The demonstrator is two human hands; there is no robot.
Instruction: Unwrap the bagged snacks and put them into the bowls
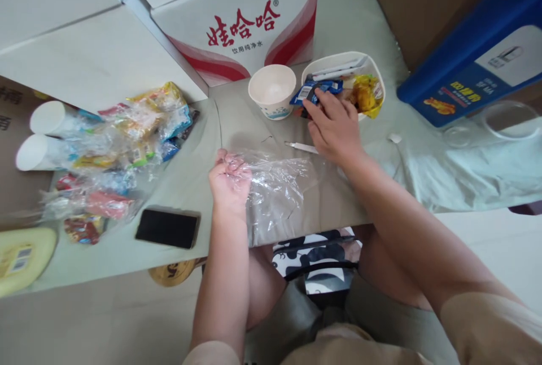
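My left hand (pixel 231 176) is closed around the gathered edge of a clear plastic bag (pixel 279 190), which spreads crumpled across the table. My right hand (pixel 336 127) reaches over the near-left rim of an oval white tub (pixel 381 74). Its fingers are on a blue snack packet (pixel 319 90) at the tub's left side; the thumb's grip is partly hidden. Also inside the tub are a yellow packet (pixel 367 94) and white wrapped sticks (pixel 341 68). A white paper cup (pixel 273 88) stands just left of the tub. Beside the right wrist lies a thin white pen-like tool (pixel 302 147).
Filled clear bags of snacks (pixel 139 127) and two white cups (pixel 46 119) lie at left. A black phone (pixel 168 228) rests near the table's front edge. A white box (pixel 249 26) stands behind, a blue box (pixel 466 65) and a clear plastic container (pixel 508 119) at right.
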